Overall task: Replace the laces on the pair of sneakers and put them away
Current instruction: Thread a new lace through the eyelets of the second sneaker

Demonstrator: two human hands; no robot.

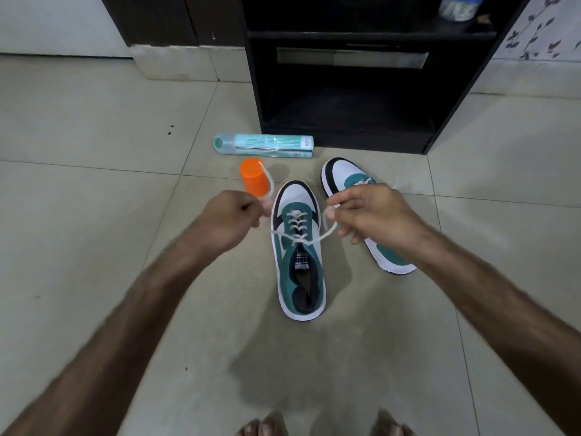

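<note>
- Head view, looking down: left hand (231, 217) and right hand (374, 212) each have fingers pinched on one end of a white lace (317, 239).
- Between the two hands, a teal, white and black sneaker (300, 272) stands on the tiled floor (94, 184), its lace crossed through most eyelets.
- Lacing looks nearly finished; next probably comes pulling both ends tight and tying.
- Just beyond the right fingers lies the second matching sneaker (341, 173), already laced.

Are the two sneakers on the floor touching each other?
Apart. The head view shows bare floor tile between the near sneaker and the far sneaker.
</note>
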